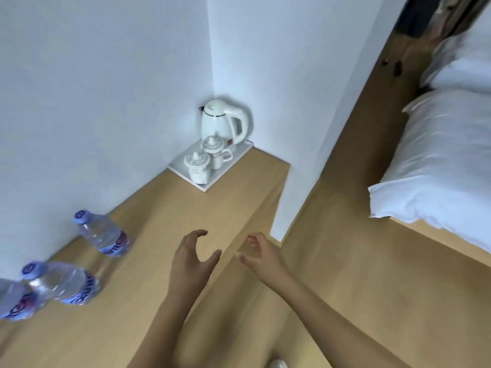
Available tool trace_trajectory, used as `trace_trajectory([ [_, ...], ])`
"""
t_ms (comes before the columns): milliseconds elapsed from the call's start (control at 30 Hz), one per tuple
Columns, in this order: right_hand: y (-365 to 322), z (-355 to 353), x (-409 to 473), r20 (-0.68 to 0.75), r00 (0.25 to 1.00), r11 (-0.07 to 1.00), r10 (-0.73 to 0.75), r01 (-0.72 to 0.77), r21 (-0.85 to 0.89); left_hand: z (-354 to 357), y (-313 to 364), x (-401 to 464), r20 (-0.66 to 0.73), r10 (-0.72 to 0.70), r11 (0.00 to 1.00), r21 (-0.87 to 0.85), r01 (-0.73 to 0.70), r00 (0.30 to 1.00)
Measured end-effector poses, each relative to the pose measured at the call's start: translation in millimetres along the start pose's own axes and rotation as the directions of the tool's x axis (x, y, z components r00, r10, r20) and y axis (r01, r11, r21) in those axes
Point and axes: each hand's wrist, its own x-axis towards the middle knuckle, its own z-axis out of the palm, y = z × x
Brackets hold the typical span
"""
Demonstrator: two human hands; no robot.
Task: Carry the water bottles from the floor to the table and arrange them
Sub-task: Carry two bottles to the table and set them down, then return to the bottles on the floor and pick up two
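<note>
We have both hands empty: our left hand [192, 257] and right hand [259, 254] hover over the table [164, 213] edge, fingers loosely spread and curved, gripping nothing. We judge the next step is fetching another bottle from the floor, so we should turn away cleanly, grip each bottle round its middle, and set it upright in line with those already placed. Taking the white kettle [224, 123] as landmark, the nearest bottle [102, 233] stands well left of it against the wall; a second bottle [62, 282] and a third bottle [14, 298], cut off by the picture's edge, follow further left. All are clear plastic with blue caps and blue labels.
</note>
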Motion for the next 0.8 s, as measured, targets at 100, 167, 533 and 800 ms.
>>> trace_trajectory([
  [100,31,-85,1,-0.112,0.992,0.997,0.060,-0.054,0.055,68,51,12,0.115,0.029,0.999,-0.028,-0.026,0.993],
  [167,49,-136,-1,-0.178,0.979,0.992,0.101,-0.086,0.090,109,80,21,0.185,0.058,0.998,-0.041,-0.051,0.981],
  [533,119,-320,40,-0.445,0.851,0.958,0.278,-0.211,0.195,290,212,104,0.461,0.183,0.983,-0.087,-0.160,0.868],
  [800,137,-450,147,-0.536,0.759,0.927,0.371,-0.272,0.256,415,303,212,0.597,0.214,0.975,-0.089,-0.201,0.773],
])
